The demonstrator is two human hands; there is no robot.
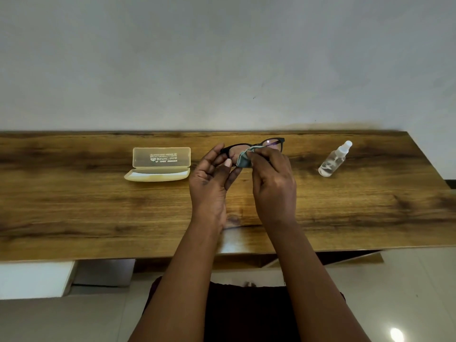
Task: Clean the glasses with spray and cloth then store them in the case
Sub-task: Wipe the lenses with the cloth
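Step in hand: wiping the lenses. Left hand [212, 174] pinching the left end of the black-framed glasses [256, 147], held above the middle of the wooden desk [98, 218]. Right hand [272, 180] pinching the grey-green cloth [243, 159] against a lens. Next: judged to need the other lens wiped, temples folded, glasses laid in the open translucent case [158, 165] near the far edge, left. Clear spray bottle [334, 160] standing toward the far right corner. Lid print upside down, illegible.

Table [98, 206]: dark-grained wood, smooth, slight sheen. Case [161, 157]: translucent yellowish plastic. Spray bottle [332, 162]: clear plastic. Glasses [274, 141]: black matt frame. Cloth [244, 160]: soft grey-green fabric.
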